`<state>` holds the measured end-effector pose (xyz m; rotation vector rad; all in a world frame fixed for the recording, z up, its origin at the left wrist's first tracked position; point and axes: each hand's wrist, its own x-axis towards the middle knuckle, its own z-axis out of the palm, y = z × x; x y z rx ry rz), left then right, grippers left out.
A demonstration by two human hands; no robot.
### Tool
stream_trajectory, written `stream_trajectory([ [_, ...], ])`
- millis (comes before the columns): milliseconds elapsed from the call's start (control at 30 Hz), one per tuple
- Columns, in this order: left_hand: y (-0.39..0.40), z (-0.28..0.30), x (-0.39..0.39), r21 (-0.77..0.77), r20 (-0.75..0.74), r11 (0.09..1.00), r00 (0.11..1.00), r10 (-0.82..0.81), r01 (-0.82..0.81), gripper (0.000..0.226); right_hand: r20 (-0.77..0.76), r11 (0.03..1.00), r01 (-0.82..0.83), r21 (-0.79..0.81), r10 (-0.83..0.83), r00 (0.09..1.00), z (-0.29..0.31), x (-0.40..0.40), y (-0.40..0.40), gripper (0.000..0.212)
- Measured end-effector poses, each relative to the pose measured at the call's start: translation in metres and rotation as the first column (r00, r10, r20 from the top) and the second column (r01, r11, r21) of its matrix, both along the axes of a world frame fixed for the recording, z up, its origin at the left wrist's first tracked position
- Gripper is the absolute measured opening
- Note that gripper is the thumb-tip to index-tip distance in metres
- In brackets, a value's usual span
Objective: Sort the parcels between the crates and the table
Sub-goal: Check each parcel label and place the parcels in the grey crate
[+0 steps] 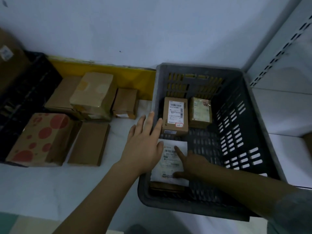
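A grey slotted crate [239, 125] sits on the white desk [50, 183] at the right, holding 3 parcels. The right hand [190, 164] reaches into it, index finger and thumb spread across the white-labelled parcel [170, 159] lying at the crate's near left corner; whether the thumb is gripping an edge cannot be told. The left hand [145, 142] hovers flat with fingers straight over the crate's left rim, its fingertips just beside the brown labelled box [175, 115] standing further back in the crate. A taped yellowish parcel [200, 112] stands right of that box. On the desk to the left lie 5 cardboard parcels: a red-spotted box [38, 139], a plain flat box [88, 143], a small box [125, 103], a tape-wrapped box [94, 92] and another box [61, 95] partly behind it. A black crate [22, 92] stands at the far left
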<state>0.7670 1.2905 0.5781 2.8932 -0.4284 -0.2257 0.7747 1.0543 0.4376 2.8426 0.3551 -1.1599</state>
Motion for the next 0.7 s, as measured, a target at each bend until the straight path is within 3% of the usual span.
stream_trajectory([
  [133, 0.006, 0.012, 0.007, -0.057, 0.034, 0.998, 0.999, 0.031, -0.029, 0.083, 0.229, 0.99, -0.083, -0.11, 0.106, 0.968, 0.054, 0.024, 0.006, 0.114],
  [233, 0.027, 0.02, 0.012, -0.046, 0.091, 0.996, 0.992, 0.086, -0.082, 0.089, 0.535, 0.995, -0.098, -0.026, 0.096, 0.839, 0.107, 0.032, 0.01, 0.095],
  [333, 0.061, 0.02, 0.016, -0.019, 0.152, 0.992, 0.98, 0.126, -0.125, 0.086, 0.722, 0.993, -0.068, 0.095, -0.021, 0.691, 0.144, 0.029, 0.023, 0.086],
  [500, 0.126, 0.008, 0.019, 0.007, 0.175, 0.984, 0.969, 0.176, -0.18, 0.082, 0.804, 0.975, -0.092, 0.205, -0.114, 0.583, 0.178, 0.022, 0.091, 0.083],
  [700, 0.236, -0.013, 0.009, 0.028, 0.153, 0.974, 0.964, 0.219, -0.226, 0.079, 0.751, 0.954, -0.088, 0.287, -0.167, 0.639, 0.163, 0.01, 0.22, 0.085],
])
